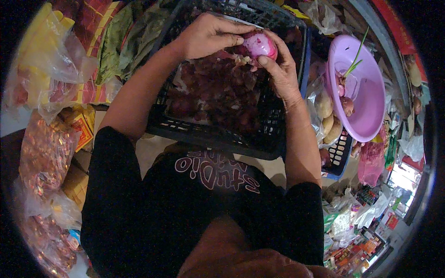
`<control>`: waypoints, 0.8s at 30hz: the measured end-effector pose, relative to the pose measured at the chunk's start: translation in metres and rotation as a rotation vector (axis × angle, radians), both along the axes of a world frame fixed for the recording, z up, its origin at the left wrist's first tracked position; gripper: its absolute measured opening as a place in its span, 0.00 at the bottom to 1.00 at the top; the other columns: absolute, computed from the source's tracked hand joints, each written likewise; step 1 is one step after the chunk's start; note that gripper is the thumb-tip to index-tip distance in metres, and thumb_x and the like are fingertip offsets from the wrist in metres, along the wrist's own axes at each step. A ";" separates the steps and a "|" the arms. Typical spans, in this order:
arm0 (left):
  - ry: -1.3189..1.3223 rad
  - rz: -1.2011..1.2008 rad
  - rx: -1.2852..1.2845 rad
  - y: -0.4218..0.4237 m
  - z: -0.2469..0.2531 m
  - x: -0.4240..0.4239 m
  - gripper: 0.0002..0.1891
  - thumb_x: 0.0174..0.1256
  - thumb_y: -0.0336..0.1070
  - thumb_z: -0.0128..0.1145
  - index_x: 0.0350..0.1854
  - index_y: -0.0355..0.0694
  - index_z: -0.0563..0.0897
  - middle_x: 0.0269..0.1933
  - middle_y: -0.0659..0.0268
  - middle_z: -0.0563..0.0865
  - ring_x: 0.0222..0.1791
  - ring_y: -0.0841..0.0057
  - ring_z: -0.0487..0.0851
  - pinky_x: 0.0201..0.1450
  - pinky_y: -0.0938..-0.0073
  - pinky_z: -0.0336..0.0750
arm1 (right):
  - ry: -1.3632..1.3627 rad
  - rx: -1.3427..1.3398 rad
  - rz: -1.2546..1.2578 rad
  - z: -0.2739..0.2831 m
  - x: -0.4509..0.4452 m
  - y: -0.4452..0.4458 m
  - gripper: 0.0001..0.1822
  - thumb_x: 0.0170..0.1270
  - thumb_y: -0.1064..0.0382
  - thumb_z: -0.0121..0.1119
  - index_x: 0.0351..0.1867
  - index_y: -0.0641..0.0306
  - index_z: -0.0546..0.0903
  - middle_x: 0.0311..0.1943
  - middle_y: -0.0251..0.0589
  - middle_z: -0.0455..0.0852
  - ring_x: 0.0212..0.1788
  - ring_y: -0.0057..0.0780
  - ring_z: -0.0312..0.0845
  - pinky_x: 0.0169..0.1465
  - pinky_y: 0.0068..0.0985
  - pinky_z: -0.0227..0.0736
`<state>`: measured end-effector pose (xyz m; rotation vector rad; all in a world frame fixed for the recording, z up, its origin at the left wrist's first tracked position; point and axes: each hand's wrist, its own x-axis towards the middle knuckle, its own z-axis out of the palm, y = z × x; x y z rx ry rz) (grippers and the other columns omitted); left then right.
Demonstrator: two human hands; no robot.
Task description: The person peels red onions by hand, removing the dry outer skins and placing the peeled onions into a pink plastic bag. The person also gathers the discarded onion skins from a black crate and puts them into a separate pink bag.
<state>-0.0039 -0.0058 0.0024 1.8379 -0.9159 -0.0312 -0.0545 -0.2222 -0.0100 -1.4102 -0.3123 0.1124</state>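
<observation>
A red onion (258, 45), its surface a shiny pink-purple, is held up over the far part of a black plastic crate (222, 142). My right hand (283, 71) grips it from the right, thumb on the near side and fingers behind. From the left, my left hand (208, 36) pinches at its upper left edge with thumb and fingers. Pale dry roots hang below the onion near my right thumb. Inside the crate, beneath both hands, lie many dark red loose onion skins (215, 90); whether whole onions lie among them is hard to tell.
To the right, a tilted purple plastic basin (368, 114) holds a few onions (347, 106), one with a green sprout (354, 66). Potatoes (326, 123) in clear plastic sit beside it, above another dark crate (337, 156). Bagged goods (48, 153) crowd the left.
</observation>
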 end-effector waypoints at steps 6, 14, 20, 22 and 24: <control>-0.402 0.146 0.103 -0.001 -0.001 -0.002 0.15 0.53 0.30 0.59 0.45 0.39 0.82 0.41 0.56 0.85 0.41 0.65 0.85 0.47 0.72 0.77 | -0.093 -0.133 -0.089 -0.011 0.005 -0.004 0.30 0.50 0.66 0.68 0.56 0.63 0.70 0.51 0.38 0.75 0.50 0.26 0.72 0.44 0.23 0.76; -0.481 0.304 0.196 -0.012 -0.004 -0.012 0.09 0.50 0.32 0.61 0.34 0.37 0.82 0.34 0.60 0.85 0.32 0.69 0.85 0.38 0.73 0.79 | -0.006 -0.149 -0.081 -0.003 0.000 -0.003 0.31 0.48 0.68 0.69 0.56 0.63 0.71 0.52 0.38 0.74 0.54 0.27 0.70 0.60 0.26 0.64; 0.181 0.402 -0.242 -0.007 -0.015 0.003 0.08 0.58 0.35 0.54 0.35 0.36 0.81 0.32 0.67 0.84 0.32 0.81 0.82 0.35 0.76 0.77 | -0.061 0.003 0.033 -0.001 0.002 -0.008 0.37 0.42 0.69 0.68 0.59 0.61 0.68 0.58 0.36 0.70 0.60 0.29 0.65 0.63 0.28 0.61; 0.599 0.353 -0.455 -0.005 -0.017 0.006 0.10 0.61 0.37 0.51 0.36 0.37 0.81 0.33 0.67 0.83 0.33 0.80 0.81 0.36 0.77 0.76 | -0.073 0.071 0.075 -0.002 0.000 -0.007 0.43 0.40 0.66 0.69 0.63 0.61 0.64 0.62 0.38 0.66 0.63 0.32 0.62 0.64 0.30 0.59; 0.835 0.352 -0.490 -0.005 -0.023 0.009 0.11 0.63 0.38 0.49 0.38 0.38 0.82 0.34 0.66 0.84 0.33 0.80 0.81 0.36 0.78 0.76 | 0.023 0.205 0.127 0.004 -0.005 -0.006 0.42 0.38 0.74 0.63 0.63 0.61 0.65 0.62 0.37 0.65 0.65 0.32 0.60 0.66 0.29 0.56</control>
